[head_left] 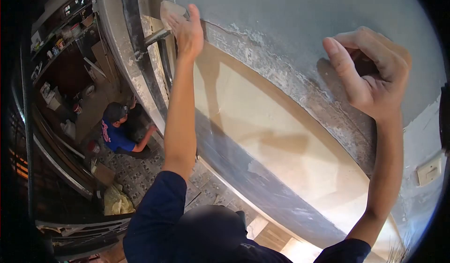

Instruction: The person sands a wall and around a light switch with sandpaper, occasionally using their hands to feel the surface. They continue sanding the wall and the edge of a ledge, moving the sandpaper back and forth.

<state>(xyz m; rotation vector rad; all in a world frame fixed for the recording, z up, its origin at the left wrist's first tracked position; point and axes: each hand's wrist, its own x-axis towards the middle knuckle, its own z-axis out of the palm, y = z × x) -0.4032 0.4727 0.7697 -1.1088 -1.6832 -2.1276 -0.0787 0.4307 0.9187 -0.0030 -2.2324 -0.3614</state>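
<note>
My left hand (pixel 189 37) is raised at the left edge of the grey wall (pixel 281 14), its thumb pointing up. Beneath its fingers is a flat, folded beige piece (pixel 171 12) that looks like sandpaper, pressed near the wall's corner. My right hand (pixel 375 73) is up in front of the wall on the right. Its fingers are curled, with the thumb tip close to the index finger, and no object shows in the curl. A rough, flaking strip of plaster (pixel 276 66) runs diagonally between the two hands, along the grey wall's lower edge.
A cream panel (pixel 262 122) lies below the plaster strip. Dark metal bars (pixel 136 38) stand left of my left hand. On the tiled floor (pixel 140 174) far below, a person (pixel 117 131) in a blue shirt crouches. A light switch (pixel 429 171) is on the right wall.
</note>
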